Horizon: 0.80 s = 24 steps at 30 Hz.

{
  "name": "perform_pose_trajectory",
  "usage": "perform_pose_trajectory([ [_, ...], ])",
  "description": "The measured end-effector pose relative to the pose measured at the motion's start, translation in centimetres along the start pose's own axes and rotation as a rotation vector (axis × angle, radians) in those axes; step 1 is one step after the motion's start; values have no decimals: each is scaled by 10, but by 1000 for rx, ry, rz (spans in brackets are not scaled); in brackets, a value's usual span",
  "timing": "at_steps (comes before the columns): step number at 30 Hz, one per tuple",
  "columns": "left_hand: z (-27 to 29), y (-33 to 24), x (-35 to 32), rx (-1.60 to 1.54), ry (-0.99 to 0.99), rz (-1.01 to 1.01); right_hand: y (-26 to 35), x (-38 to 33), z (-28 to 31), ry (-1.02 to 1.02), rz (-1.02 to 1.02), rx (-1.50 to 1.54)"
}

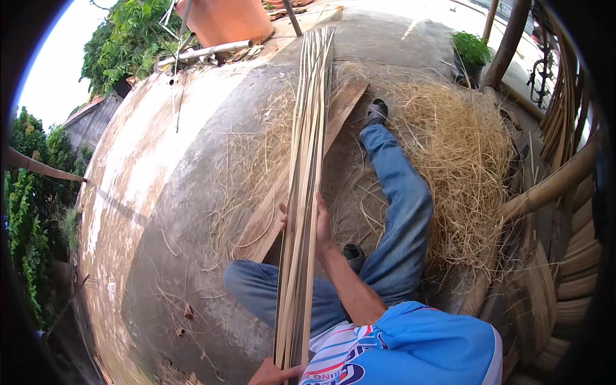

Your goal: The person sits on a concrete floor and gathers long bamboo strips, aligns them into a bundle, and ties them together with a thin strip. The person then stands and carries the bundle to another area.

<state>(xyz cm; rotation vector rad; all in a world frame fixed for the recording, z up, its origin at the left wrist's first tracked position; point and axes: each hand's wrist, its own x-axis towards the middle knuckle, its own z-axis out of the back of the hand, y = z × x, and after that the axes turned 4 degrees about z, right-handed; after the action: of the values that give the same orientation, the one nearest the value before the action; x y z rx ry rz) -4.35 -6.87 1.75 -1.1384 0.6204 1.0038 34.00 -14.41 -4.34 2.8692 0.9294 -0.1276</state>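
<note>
A bundle of long, thin bamboo strips (304, 147) runs lengthwise in front of me, from close to my body out toward the far side. Around its middle wraps my right hand (322, 224), with its fingertips showing on the bundle's left side. My left hand (274, 373) grips the near end at the lower edge, thumb across the strips, its other fingers partly hidden. Under the bundle a long brown wooden board (343, 110) lies slanted on the floor by my outstretched leg.
A large heap of pale, curly shavings (455, 154) spreads to the right of my leg. Bamboo poles (552, 183) and stacked slats (577, 256) line the right side. Farther off stand an orange pot (228, 22) and a potted green plant (471, 50). Concrete floor (192, 212) extends left.
</note>
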Motion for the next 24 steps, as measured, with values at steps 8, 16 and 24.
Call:
perform_pose_trajectory([
  [8, 11, 33, 9, -13, 117, -4, 21, -42, -92, 103, 19, -95],
  [16, 42, -40, 25, -41, 289, -85, 12, 17, -21, -50, -24, -147],
  [24, 34, -66, 66, 7, 365, -65, 37, 62, 45, -105, -25, -147],
])
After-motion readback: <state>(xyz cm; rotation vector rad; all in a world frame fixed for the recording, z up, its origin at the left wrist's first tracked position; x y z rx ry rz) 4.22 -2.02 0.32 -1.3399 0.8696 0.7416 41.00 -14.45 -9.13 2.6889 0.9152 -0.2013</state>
